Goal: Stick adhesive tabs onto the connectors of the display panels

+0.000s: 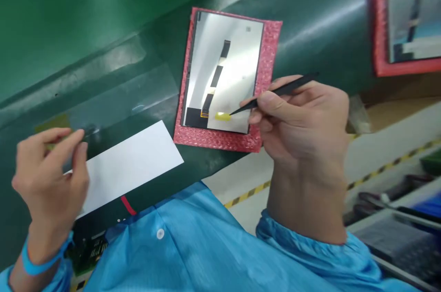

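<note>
Black pointed tweezers (292,86) are pinched in my right hand (299,117). Their tip touches or hovers at a small yellow strip (223,116) near the bottom of a silvery display panel (241,67). A dark flex cable (217,76) runs along the panel, which rests on a pink bubble-wrap sheet (217,139). On the left, my left hand (51,172) has its fingers bent and apart, above the end of a white paper strip (134,163). Something small and clear shows beside its fingertips; whether the hand holds it is unclear.
A clear film (124,94) lies on the green mat (151,44), with a yellowish piece (53,123) at its left end. Another panel (420,16) on pink wrap stands at the upper right. Shelving with dark items is at the lower right.
</note>
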Demonstrator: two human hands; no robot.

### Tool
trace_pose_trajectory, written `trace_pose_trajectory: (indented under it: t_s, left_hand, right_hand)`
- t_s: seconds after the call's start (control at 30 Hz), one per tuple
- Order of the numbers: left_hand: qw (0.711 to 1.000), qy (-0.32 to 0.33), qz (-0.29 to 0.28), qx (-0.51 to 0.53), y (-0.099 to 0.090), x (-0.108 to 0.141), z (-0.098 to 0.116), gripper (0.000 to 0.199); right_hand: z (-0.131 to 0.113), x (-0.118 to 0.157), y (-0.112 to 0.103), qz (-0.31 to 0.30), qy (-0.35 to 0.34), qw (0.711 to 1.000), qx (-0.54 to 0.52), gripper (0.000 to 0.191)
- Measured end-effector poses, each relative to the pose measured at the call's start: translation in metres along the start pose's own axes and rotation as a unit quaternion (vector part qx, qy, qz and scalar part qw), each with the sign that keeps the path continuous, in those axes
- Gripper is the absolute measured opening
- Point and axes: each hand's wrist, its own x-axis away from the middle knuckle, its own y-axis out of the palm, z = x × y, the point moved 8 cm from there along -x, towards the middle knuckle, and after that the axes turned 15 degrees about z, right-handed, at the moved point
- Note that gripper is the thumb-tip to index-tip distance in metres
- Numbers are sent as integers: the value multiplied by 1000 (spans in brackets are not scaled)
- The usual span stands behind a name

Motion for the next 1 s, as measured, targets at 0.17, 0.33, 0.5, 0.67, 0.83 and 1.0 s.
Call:
trace_pose_trajectory:
  t_s: [0.17,0.33,0.5,0.67,0.83,1.0]
  left_hand:
    - [986,53,-91,129,55,-3,139,30]
    - [989,49,-77,114,105,9,178,30]
    - [991,59,-61,101,109,14,174,30]
    - [989,42,-68,121,109,9,175,31]
    - [987,21,-82,134,111,6,174,32]
    - [985,6,-103,142,111,5,174,33]
  right_hand:
    - [7,-2,5,3,9,1000,-14,26]
    - [10,-6,19,-2,30,999,17,19]
    - [13,-6,22,-8,36,998,43,23]
    - [13,-6,20,-4,29,997,73,24]
    - [8,-5,20,5,18,993,120,29]
    - [2,-3,19,1,14,987,163,27]
